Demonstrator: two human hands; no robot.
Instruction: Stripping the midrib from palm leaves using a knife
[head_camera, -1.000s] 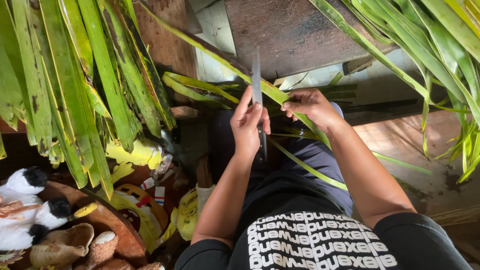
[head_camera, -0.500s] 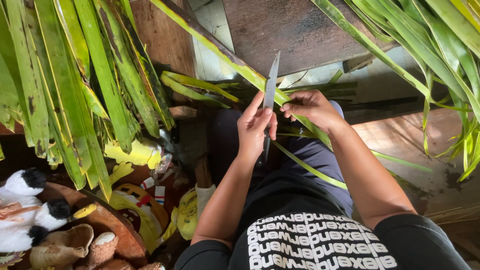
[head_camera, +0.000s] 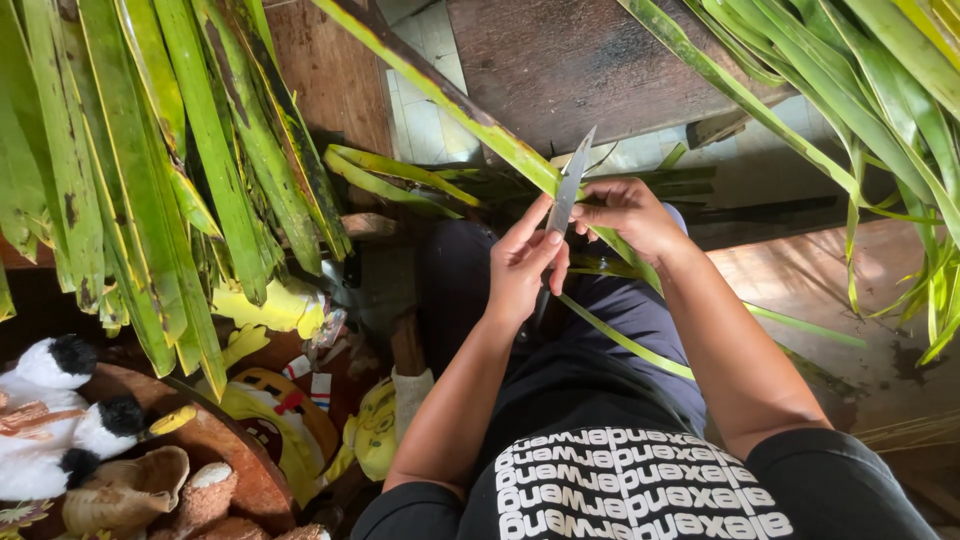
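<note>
Gripped in the left hand (head_camera: 522, 270), a long narrow steel knife blade (head_camera: 570, 186) points up and away, fingers closed about its lower part with the forefinger laid along the flat. The right hand (head_camera: 628, 212) pinches a long green-and-yellow palm leaf (head_camera: 470, 112) between thumb and fingertips, just beside the blade. That leaf runs from the far left, passes under the knife, and continues down across the person's dark-trousered lap (head_camera: 620, 320) to the near right.

Step in hand, by my judgement: the blade is set against the leaf's edge to slit or strip it lengthwise. The next move calls for steady tension from the pinching hand and a shallow blade angle, with the fingertips kept clear of the edge.

Against the earlier frames: the knife stood nearly upright a second ago; it now leans to the right, its tip nearer the right hand. The left hand has shifted rightward with it. The right hand's hold on the leaf is little changed.

Hanging green fronds (head_camera: 150, 170) on the left and a dark wooden board (head_camera: 590, 60) beyond are as before.
</note>
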